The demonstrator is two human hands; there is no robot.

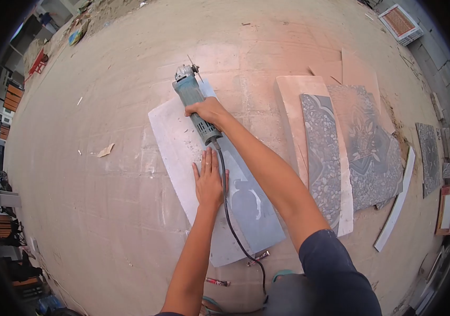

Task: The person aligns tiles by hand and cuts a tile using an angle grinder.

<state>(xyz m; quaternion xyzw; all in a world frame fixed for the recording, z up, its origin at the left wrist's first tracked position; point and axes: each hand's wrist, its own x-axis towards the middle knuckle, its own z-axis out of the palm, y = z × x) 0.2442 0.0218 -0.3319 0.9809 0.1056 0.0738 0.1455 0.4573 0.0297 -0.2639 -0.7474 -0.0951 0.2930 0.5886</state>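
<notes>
My right hand (207, 111) is wrapped round the body of a teal angle grinder (189, 90), whose thin disc (194, 67) stands at the far end, tilted on edge. Beneath it lies a pale grey tile (169, 138) with a darker blue-grey strip (251, 213) along its right side. My left hand (209, 180) rests flat on the tile just below the grinder's rear end, fingers stretched out. From the grinder a black power cord (228, 216) runs past that hand and down toward my feet.
To the right lie a long pale tile (287, 97), a patterned tile strip (322, 158) and a broken patterned tile (364, 152). A narrow white strip (396, 203) is beyond them. Two small packets, one red (218, 282) and one dark (258, 258), lie near my feet. Reddish dust covers the paving.
</notes>
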